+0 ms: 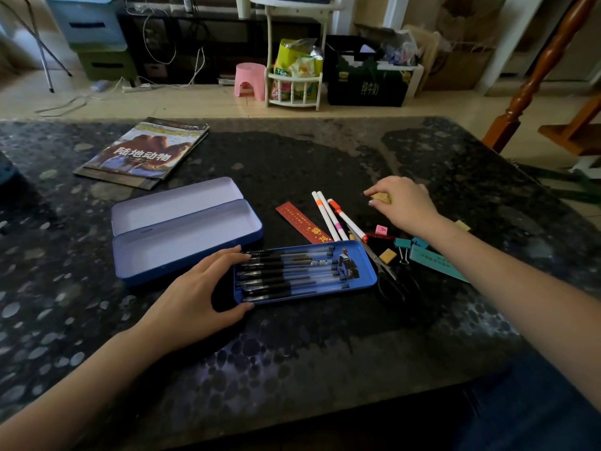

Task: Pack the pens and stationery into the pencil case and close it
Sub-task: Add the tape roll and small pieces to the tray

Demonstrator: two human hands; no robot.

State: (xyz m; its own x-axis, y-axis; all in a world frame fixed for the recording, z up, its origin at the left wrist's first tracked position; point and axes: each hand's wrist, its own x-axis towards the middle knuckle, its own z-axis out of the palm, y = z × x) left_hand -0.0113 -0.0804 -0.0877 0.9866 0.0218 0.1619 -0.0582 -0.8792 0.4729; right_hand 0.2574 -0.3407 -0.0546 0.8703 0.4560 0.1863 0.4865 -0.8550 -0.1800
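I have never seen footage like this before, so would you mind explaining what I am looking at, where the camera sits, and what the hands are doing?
There is no machine here: a person wears one camera on the head, looking forward and down at their own two bare hands over a dark table. The left hand rests its fingers against the end of a blue tray filled with black pens. The right hand pinches a small yellowish eraser. An open, empty pencil case lies behind the tray. Loose on the table are white markers, a red bookmark, scissors, binder clips and a magazine.
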